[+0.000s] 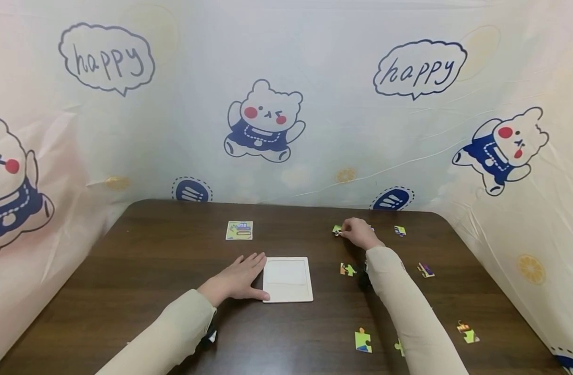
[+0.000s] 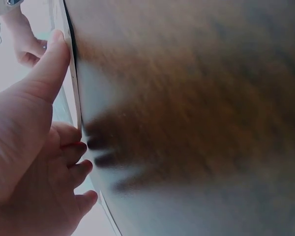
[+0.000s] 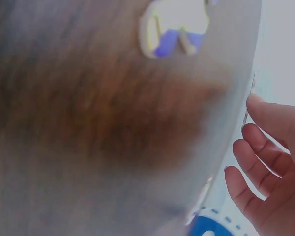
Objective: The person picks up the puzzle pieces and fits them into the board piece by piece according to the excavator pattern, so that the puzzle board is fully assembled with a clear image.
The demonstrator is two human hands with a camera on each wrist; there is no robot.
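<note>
Beside the shallow white puzzle tray [image 1: 310, 281], my left hand [image 1: 237, 277] rests with its fingers spread and fairly straight. Its thumb touches the tray's near left corner and its fingertips meet the left edge. In the left wrist view, the thumb lies along the thin tray edge [image 2: 75, 98]. Farther back on the right, my right hand [image 1: 360, 233] pinches a green jigsaw piece [image 1: 336, 229] between thumb and forefinger. The right wrist view shows that piece [image 3: 245, 117] edge-on, the other fingers loosely bent. Another piece is partly hidden behind the right hand.
Loose jigsaw pieces lie right of the tray: an orange-green one [image 1: 347, 269], a purple one [image 1: 426, 270], a green one [image 1: 363, 340], and several others. One is partly covered by the right sleeve [image 1: 408, 302]. A square picture card [image 1: 239, 230] lies behind the tray.
</note>
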